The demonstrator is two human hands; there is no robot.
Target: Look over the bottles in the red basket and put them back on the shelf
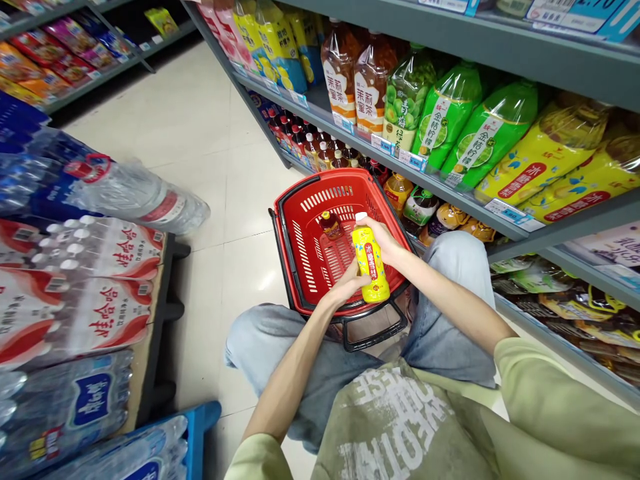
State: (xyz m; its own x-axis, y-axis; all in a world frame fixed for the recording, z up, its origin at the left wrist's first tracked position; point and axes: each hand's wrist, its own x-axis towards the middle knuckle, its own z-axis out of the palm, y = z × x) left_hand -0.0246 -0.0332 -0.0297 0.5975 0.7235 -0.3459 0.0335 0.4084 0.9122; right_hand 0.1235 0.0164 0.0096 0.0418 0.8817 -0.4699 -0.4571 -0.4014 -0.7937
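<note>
Both my hands hold a yellow drink bottle (371,267) with a white cap, tilted over the near side of a red shopping basket (295,197). My left hand (350,285) grips the bottle's lower part from the left. Around its top, near the cap, my right hand (381,241) is closed. Inside the basket lies a small dark bottle (331,225) with a yellow cap. The basket rests on the floor between my knees, and its black handle (375,333) hangs toward me.
Shelves of large drink bottles (450,120) rise at the right, with smaller bottles (325,153) on the level below. Packs of bottled water (115,307) are stacked at the left on a dark pallet (173,287). Snack packets (55,50) fill a shelf at the far left.
</note>
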